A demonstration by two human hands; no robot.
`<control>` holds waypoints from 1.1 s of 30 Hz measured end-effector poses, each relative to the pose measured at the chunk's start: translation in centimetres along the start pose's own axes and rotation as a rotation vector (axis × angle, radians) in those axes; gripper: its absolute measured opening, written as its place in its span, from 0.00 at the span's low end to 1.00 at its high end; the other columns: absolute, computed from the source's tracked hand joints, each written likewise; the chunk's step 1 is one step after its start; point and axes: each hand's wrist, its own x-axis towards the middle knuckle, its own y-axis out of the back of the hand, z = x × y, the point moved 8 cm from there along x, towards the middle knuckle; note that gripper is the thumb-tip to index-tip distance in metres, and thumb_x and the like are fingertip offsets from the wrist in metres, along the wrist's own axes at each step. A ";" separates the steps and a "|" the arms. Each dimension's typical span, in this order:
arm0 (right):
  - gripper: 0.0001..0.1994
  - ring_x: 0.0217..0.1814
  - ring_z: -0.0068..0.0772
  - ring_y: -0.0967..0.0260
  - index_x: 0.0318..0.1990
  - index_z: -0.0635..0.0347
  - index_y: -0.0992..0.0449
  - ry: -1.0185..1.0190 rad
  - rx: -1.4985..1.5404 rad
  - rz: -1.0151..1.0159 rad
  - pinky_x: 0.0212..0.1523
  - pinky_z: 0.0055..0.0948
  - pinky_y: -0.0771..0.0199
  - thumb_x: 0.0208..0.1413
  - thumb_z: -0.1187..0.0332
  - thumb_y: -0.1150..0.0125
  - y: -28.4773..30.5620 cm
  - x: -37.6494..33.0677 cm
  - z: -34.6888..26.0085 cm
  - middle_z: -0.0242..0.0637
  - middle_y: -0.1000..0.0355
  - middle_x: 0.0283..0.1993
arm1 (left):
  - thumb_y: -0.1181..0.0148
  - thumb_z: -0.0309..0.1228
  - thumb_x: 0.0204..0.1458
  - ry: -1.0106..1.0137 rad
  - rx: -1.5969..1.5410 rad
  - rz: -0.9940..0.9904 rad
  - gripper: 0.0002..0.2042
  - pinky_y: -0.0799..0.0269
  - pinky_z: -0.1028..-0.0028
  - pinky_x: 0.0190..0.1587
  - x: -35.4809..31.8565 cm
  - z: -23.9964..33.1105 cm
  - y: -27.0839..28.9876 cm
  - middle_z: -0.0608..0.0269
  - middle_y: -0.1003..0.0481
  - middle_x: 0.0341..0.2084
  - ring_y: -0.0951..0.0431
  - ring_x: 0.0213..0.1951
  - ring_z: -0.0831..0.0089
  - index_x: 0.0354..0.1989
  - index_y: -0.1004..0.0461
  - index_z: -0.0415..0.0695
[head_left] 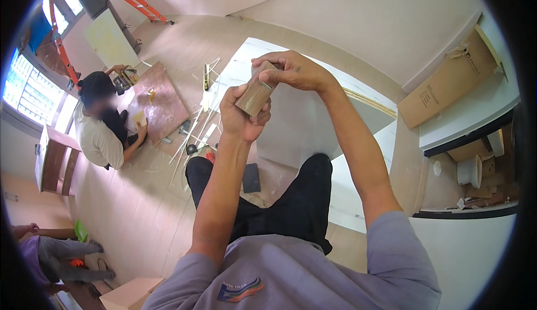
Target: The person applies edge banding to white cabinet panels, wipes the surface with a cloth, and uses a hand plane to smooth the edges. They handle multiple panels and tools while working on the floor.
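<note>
A brown block with a wood-like grain is held up in front of me, above the edge of a large white panel. My left hand wraps around its near end, with the thumb along the side. At the far end, my right hand grips the block, its thumb on the top face and its fingers curled over the far side. A thin greyish edge shows by the right thumb, too small to make out. Part of the block is hidden under the fingers.
At the left, a person crouches beside a reddish-brown board. White strips, a level and a dark grey pad lie on the floor. An orange ladder, a cardboard box and another person are further out.
</note>
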 end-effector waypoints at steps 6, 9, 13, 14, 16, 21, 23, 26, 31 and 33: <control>0.28 0.59 0.32 0.28 0.65 0.59 0.24 0.098 0.028 0.093 0.61 0.33 0.28 0.68 0.48 0.39 0.9 0.3 0.3 0.40 0.21 0.56 | 0.47 0.48 0.58 0.001 -0.028 0.004 0.25 0.42 0.78 0.16 0.2 0.3 -1.5 0.51 0.27 0.24 0.37 0.14 0.75 0.51 0.27 0.36; 0.29 0.61 0.32 0.29 0.63 0.59 0.22 0.107 0.194 0.064 0.61 0.35 0.28 0.64 0.46 0.34 0.7 0.4 -0.4 0.40 0.21 0.55 | 0.47 0.49 0.58 -0.014 -0.019 0.020 0.26 0.42 0.78 0.16 0.2 0.9 -1.8 0.51 0.26 0.25 0.37 0.14 0.75 0.51 0.27 0.36; 0.27 0.57 0.33 0.26 0.59 0.59 0.20 0.170 -0.058 0.137 0.58 0.35 0.24 0.61 0.49 0.30 0.9 -0.1 -1.2 0.38 0.20 0.50 | 0.49 0.49 0.58 -0.020 0.028 0.098 0.26 0.42 0.78 0.15 0.2 0.5 -1.3 0.51 0.26 0.24 0.37 0.14 0.76 0.50 0.26 0.36; 0.25 0.55 0.32 0.25 0.57 0.59 0.18 0.150 -0.054 0.136 0.56 0.34 0.23 0.61 0.50 0.29 0.9 0.0 -1.1 0.37 0.20 0.48 | 0.49 0.49 0.59 -0.017 0.034 0.115 0.26 0.42 0.78 0.15 0.1 0.3 -1.1 0.51 0.26 0.24 0.37 0.14 0.76 0.50 0.26 0.36; 0.22 0.50 0.29 0.24 0.53 0.60 0.17 0.120 -0.032 0.139 0.52 0.32 0.22 0.62 0.52 0.30 1.0 0.0 -0.9 0.35 0.19 0.45 | 0.50 0.49 0.59 -0.017 0.036 0.095 0.26 0.43 0.78 0.15 0.0 0.2 -1.2 0.51 0.27 0.23 0.37 0.14 0.75 0.50 0.26 0.35; 0.17 0.40 0.25 0.26 0.45 0.63 0.15 0.115 0.011 0.247 0.43 0.30 0.24 0.65 0.55 0.33 1.3 -0.4 -0.8 0.34 0.19 0.39 | 0.51 0.49 0.60 -0.008 0.037 0.105 0.27 0.43 0.78 0.15 -0.2 -0.5 -1.8 0.53 0.27 0.22 0.37 0.14 0.76 0.52 0.27 0.34; 0.20 0.42 0.25 0.25 0.48 0.61 0.15 0.040 -0.074 0.263 0.45 0.28 0.24 0.68 0.52 0.38 1.7 -0.5 -0.9 0.33 0.19 0.39 | 0.51 0.49 0.61 -0.033 0.034 0.058 0.27 0.44 0.79 0.15 0.2 -0.6 -2.2 0.53 0.27 0.22 0.38 0.14 0.76 0.52 0.27 0.33; 0.22 0.43 0.25 0.25 0.49 0.58 0.15 -0.028 0.083 0.232 0.46 0.27 0.24 0.70 0.48 0.42 2.5 -0.4 0.2 0.33 0.19 0.39 | 0.51 0.50 0.60 -0.009 0.009 0.050 0.28 0.44 0.79 0.15 0.4 -1.3 -2.7 0.54 0.27 0.22 0.37 0.14 0.77 0.52 0.27 0.33; 0.16 0.46 0.25 0.25 0.49 0.57 0.15 0.149 0.341 0.197 0.46 0.26 0.25 0.63 0.55 0.32 1.2 -0.6 -1.8 0.33 0.19 0.41 | 0.51 0.49 0.60 -0.016 0.015 0.074 0.24 0.43 0.78 0.15 -0.1 -0.3 -2.4 0.54 0.26 0.22 0.37 0.14 0.76 0.46 0.25 0.38; 0.14 0.47 0.25 0.25 0.47 0.57 0.14 0.159 0.142 0.079 0.47 0.26 0.25 0.58 0.60 0.26 0.7 -0.6 -1.7 0.33 0.19 0.42 | 0.52 0.48 0.61 0.009 0.022 0.103 0.22 0.43 0.78 0.15 -0.2 -0.2 -2.5 0.54 0.26 0.21 0.37 0.13 0.76 0.43 0.24 0.40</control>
